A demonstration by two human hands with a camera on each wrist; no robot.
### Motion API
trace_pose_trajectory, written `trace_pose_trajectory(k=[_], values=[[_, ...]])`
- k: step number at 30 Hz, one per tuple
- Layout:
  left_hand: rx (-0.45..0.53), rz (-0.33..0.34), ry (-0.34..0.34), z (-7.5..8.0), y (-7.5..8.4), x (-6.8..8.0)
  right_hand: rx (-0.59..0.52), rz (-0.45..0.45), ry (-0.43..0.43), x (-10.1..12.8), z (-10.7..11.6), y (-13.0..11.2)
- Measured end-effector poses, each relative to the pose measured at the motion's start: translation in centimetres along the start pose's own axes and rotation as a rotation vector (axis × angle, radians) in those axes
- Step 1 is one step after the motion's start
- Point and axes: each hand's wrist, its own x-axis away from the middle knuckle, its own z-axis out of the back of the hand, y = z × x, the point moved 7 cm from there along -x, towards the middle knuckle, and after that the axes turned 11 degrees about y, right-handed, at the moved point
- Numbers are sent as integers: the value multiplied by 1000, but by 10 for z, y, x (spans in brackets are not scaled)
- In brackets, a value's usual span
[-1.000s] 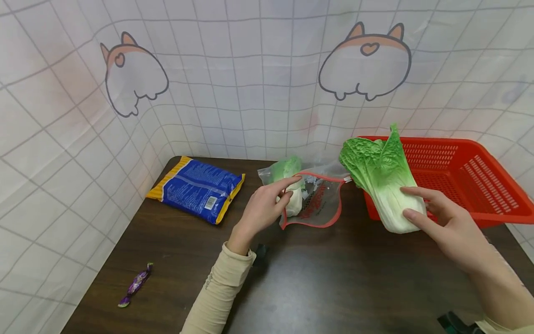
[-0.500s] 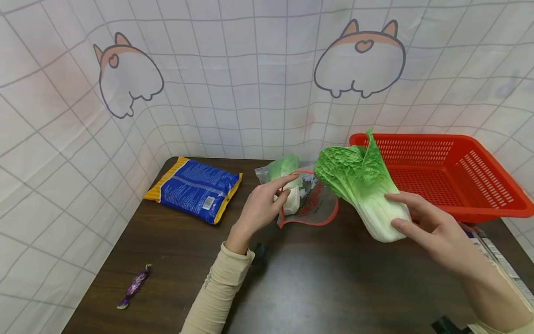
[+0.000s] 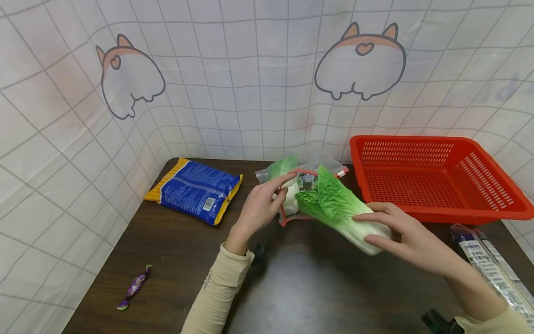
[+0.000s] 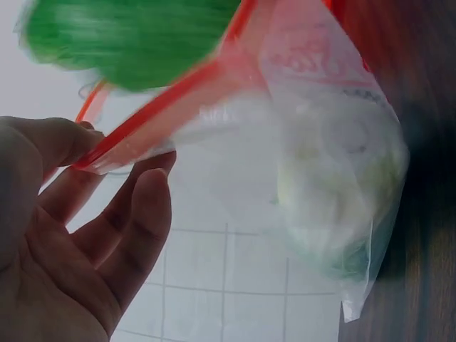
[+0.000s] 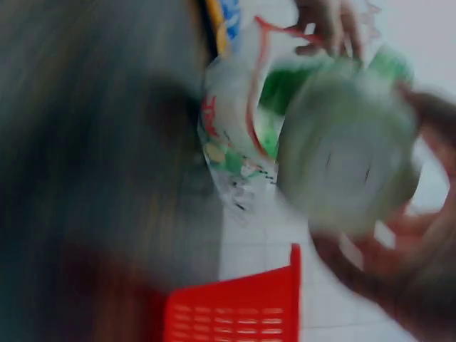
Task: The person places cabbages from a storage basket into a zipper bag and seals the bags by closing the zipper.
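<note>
A clear zip bag (image 4: 313,78) with a red-edged mouth lies at the back middle of the table. My left hand (image 3: 259,208) pinches its rim between thumb and finger, holding the mouth apart. Inside the bag is one pale head of vegetable (image 3: 288,202) with a green top, partly behind my fingers. My right hand (image 3: 410,239) grips a napa cabbage (image 3: 344,208) by its white base. The leafy green end points left and lies at the bag's mouth; how far it reaches inside is hard to tell. The right wrist view is blurred, with the cabbage base (image 5: 349,157) facing the camera.
A red plastic basket (image 3: 442,213) stands at the back right. In front of it lies a long silvery package (image 3: 488,260). A blue and yellow packet (image 3: 196,189) is at the back left, and a purple wrapped candy (image 3: 135,286) lies at the front left.
My right hand has carried the napa cabbage left and down from in front of the basket to the bag's mouth, tilting its leaves leftward. My left hand has stayed at the bag's rim.
</note>
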Motion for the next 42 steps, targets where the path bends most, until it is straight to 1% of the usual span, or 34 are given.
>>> trace_pose_trajectory(k=[2,3,5,7,8,9,10,14,17,19,21,24,25,28,29,31,34,36,38,42], values=[[-2,-12,0,0,2,0,121,27,44,-4,0,-4],[-5,-19,-4,-1,3,0,160,55,60,-5,-1,-8],[-7,-29,-8,-2,5,0,188,110,67,-7,-3,-16],[-5,-34,-6,-1,7,0,188,162,42,-8,-7,-23],[-1,-35,-3,-1,7,0,188,174,22,-9,-9,-25],[4,-35,1,0,8,0,190,170,2,-10,-11,-26],[10,-36,8,0,8,1,192,149,-20,-11,-13,-26],[11,-54,13,0,10,1,192,18,-98,-15,-17,-20],[-2,-77,14,-1,12,3,159,-13,-143,-17,-20,-19],[-19,-89,22,-1,13,3,142,-25,-157,-20,-22,-19],[-26,-98,38,0,14,3,151,-61,-143,-24,-21,-18],[-34,-115,46,1,16,2,171,-157,-86,-30,-17,-13],[-33,-122,41,0,17,1,165,-186,-71,-32,-16,-12],[-37,-145,20,-2,19,1,95,-243,-50,-35,-17,-9],[-36,-151,15,-3,19,1,92,-248,-40,-35,-18,-8],[-35,-157,13,-4,20,2,126,-229,3,-36,-20,-8],[-22,-157,12,-5,22,3,217,-199,75,-35,-24,-7],[-26,-156,6,-6,22,3,215,-192,86,-35,-27,-7],[-30,-151,9,-6,22,4,208,-188,79,-35,-30,-9],[-36,-150,19,-4,21,3,243,-164,95,-37,-32,-13]])
